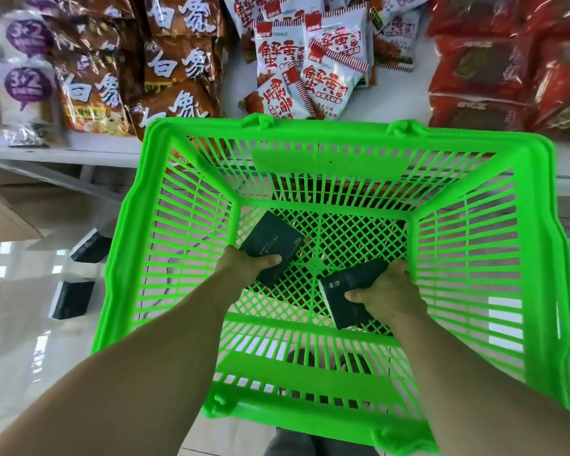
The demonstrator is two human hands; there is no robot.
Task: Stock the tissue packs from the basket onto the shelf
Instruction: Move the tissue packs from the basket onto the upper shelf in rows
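Observation:
A bright green plastic basket [468, 258] fills the middle of the head view. Both my arms reach down into it. My left hand [247, 264] grips a dark green tissue pack [270, 241] at the basket's bottom left, thumb across its near edge. My right hand [387, 292] grips a second dark tissue pack [346, 287] with a white side, near the bottom's middle. The white shelf [60, 153] lies just beyond the basket's far rim.
On the shelf lie brown snack bags [175, 64], white and red noodle packets [313, 60] and red bags [494, 70]. Two more dark tissue packs [71, 299] lie on the glossy floor left of the basket, below a cardboard box [4, 215].

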